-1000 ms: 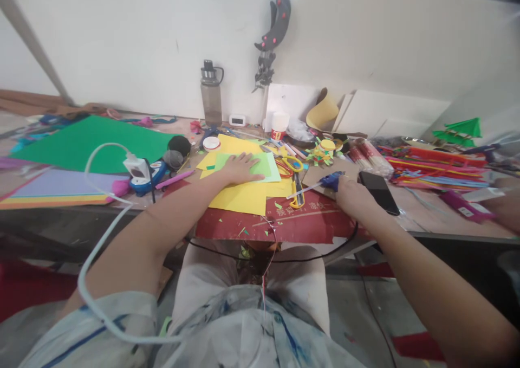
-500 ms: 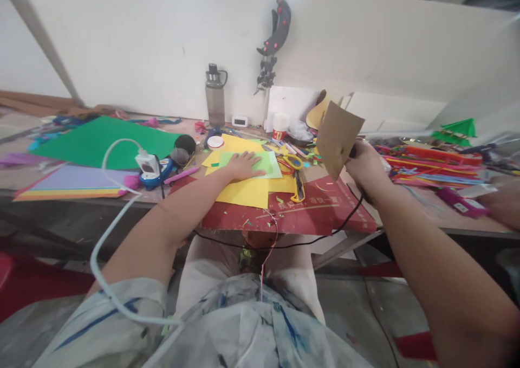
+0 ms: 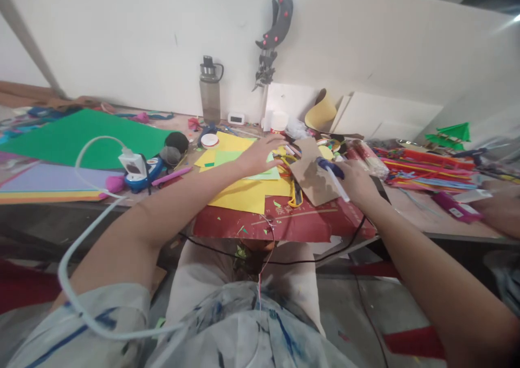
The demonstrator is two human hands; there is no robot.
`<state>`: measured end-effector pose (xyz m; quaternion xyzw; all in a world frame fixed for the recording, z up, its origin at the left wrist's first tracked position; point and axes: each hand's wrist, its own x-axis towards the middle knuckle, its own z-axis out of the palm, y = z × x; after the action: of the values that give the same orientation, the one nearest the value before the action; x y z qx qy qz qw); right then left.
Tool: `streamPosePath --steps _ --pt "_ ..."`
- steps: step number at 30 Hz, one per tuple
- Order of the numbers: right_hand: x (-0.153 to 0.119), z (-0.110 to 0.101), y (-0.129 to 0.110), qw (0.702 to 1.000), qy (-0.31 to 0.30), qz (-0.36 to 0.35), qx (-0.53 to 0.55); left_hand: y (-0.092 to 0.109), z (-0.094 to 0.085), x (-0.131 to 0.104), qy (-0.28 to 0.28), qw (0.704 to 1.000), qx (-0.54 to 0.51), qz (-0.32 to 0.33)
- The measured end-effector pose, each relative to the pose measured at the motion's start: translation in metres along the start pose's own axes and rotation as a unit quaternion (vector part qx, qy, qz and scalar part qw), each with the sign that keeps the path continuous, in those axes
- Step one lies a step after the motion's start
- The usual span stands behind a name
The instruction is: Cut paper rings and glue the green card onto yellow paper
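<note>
My right hand [image 3: 357,182] is wrapped round a dark blue glue gun [image 3: 328,165] with a whitish glue stick jutting out of it. Beside and partly below it is a brown cardboard piece [image 3: 311,181], tilted over the scissors; whether my fingers touch the cardboard is not clear. With fingers spread, my left hand [image 3: 262,154] reaches rightward over light green paper [image 3: 225,157], holding nothing. Yellow sheets [image 3: 239,195] are spread underneath. Partly covered by the cardboard are yellow-handled scissors [image 3: 293,199].
A red board [image 3: 260,227] covers the table's front edge. A black cord [image 3: 300,259] hangs across my lap. Behind stand a water bottle [image 3: 210,97] and a white cup [image 3: 279,122]. Left lies a green sheet [image 3: 81,137]; right, several coloured strips [image 3: 426,167] and another person's hand [image 3: 504,202].
My right hand has come down with the glue gun, and the cardboard has dropped from raised to table level. My left hand has lifted off the green paper and moved right.
</note>
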<state>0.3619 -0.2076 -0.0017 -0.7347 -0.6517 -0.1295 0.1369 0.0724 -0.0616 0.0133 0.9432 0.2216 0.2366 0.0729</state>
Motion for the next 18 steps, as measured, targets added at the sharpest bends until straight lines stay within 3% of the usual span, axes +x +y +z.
streamPosePath --steps 3,6,10,14,18 --pt "0.000 0.002 0.009 0.998 0.017 0.017 0.062 0.018 0.016 0.016 -0.085 0.996 -0.030 0.026" --pt "0.002 0.001 0.021 0.986 0.036 0.105 0.124 0.027 0.037 0.027 -0.147 0.988 -0.011 0.039" --pt "0.003 -0.001 0.029 0.920 0.043 0.218 0.323 0.033 0.057 0.033 -0.209 0.975 -0.001 0.081" --pt "0.009 0.002 0.018 0.844 0.112 0.201 0.484 0.037 0.063 0.030 -0.191 0.975 -0.012 0.108" --pt "0.023 0.013 0.000 0.815 0.129 0.160 0.541 0.042 0.066 0.022 -0.148 0.983 -0.031 0.103"
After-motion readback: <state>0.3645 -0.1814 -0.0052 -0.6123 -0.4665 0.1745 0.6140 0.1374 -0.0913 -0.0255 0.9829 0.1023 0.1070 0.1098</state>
